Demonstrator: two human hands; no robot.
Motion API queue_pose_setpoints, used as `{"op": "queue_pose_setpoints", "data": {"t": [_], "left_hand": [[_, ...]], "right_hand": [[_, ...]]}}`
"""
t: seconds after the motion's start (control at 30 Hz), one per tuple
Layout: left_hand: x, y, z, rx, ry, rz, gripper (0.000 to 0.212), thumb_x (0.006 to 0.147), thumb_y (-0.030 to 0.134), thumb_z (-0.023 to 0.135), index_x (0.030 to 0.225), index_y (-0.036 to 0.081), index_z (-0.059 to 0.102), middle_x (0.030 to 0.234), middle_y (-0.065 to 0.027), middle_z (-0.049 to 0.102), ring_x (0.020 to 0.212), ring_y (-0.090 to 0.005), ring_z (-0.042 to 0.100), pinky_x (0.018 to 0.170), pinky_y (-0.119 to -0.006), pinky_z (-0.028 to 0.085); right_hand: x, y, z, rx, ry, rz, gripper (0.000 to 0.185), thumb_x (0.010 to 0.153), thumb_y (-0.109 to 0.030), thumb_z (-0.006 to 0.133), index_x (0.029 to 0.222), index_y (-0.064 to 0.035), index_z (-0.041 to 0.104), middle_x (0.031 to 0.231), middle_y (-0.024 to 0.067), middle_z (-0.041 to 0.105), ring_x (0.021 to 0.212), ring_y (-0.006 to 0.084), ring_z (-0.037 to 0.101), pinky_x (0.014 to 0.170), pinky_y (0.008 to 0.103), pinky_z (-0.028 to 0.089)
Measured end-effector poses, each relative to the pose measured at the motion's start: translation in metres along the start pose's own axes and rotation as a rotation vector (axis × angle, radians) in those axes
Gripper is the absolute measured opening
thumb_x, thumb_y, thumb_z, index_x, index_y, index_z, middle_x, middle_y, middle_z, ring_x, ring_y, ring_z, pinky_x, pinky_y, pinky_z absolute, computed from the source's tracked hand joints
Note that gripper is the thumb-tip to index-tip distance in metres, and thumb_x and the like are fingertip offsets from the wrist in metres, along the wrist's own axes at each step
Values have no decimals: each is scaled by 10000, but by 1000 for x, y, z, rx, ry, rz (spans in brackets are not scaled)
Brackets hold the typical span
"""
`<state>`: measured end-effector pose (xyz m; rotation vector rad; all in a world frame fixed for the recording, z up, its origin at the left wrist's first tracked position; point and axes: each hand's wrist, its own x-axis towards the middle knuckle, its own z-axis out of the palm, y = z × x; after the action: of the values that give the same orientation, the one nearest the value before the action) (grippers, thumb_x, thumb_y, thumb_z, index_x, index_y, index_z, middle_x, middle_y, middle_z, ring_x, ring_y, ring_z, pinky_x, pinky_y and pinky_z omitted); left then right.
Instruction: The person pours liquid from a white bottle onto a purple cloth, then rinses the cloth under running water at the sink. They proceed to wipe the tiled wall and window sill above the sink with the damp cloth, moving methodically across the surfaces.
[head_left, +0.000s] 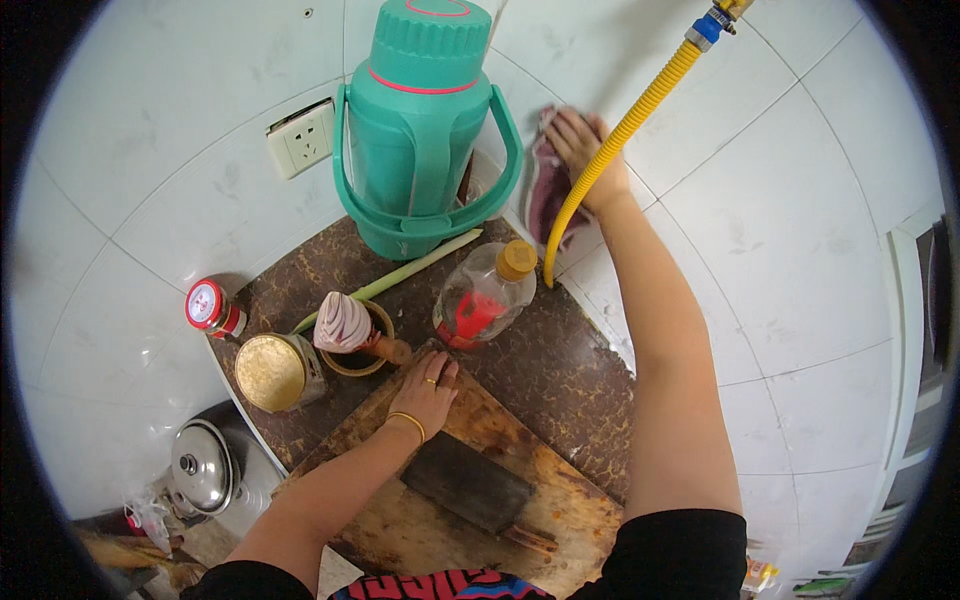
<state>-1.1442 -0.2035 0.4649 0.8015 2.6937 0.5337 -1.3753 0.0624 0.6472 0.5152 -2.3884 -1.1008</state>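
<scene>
My right hand (581, 150) presses a purple cloth (551, 187) with a pale edge flat against the white wall tiles (697, 247), behind a yellow corrugated gas hose (630, 124). Fingers spread a little, my left hand (427, 394) rests on the far corner of a worn wooden cutting board (382, 517). On that board lies a dark cleaver (472, 484), just below my left wrist, its handle towards me. Close to my left fingertips are a clear plastic bottle (480, 300) with a yellow cap and a wooden mortar (386, 322) holding a pestle (386, 349) and a garlic bulb (343, 322).
A tall green thermos (420, 135) stands in the corner beside a wall socket (302, 139). A green stalk (416, 262) lies on the brown countertop (570, 375). At left are a gold-lidded tin (271, 373), a red-lidded jar (214, 307) and, lower down, a lidded steel pot (202, 465).
</scene>
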Motion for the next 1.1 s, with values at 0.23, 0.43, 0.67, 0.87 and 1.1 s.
{"op": "queue_pose_setpoints", "data": {"t": [0.23,0.43,0.67,0.87,1.1], "left_hand": [[2,0,-2,52,-64,6,451,937,276,334,1320,39,308,1394,-127,229,1296,-290,209,1052,-403,236],[0,2,-7,50,-72,9,450,945,279,306,1321,31,311,1388,-138,238,1299,-293,197,1055,-396,233],[1,-3,4,107,-35,30,460,937,275,329,1320,21,301,1392,-137,224,1298,-289,198,1055,-393,232],[-1,-2,3,47,0,49,464,918,269,376,1298,8,323,1365,-146,252,1289,-287,209,1045,-396,237],[1,4,-8,102,-113,29,464,948,281,303,1335,27,277,1411,-126,196,1305,-273,191,1065,-387,223]], "right_hand": [[-8,-40,37,-365,-200,-221,498,858,-238,347,1350,-168,320,1410,-17,296,1322,109,184,1079,362,96],[-15,-35,27,-145,-329,-300,542,884,-331,349,1377,-132,249,1450,-1,199,1342,133,134,1104,337,61],[92,109,-61,-3,640,109,462,708,-171,542,1168,-148,520,1217,14,508,1213,157,382,1030,430,211],[77,83,-23,115,588,-10,407,728,-132,469,1117,-52,556,1191,79,534,1218,181,380,1007,397,262],[20,101,-49,176,319,42,426,755,-207,492,1166,-96,516,1176,75,523,1173,216,418,1035,365,237]]}}
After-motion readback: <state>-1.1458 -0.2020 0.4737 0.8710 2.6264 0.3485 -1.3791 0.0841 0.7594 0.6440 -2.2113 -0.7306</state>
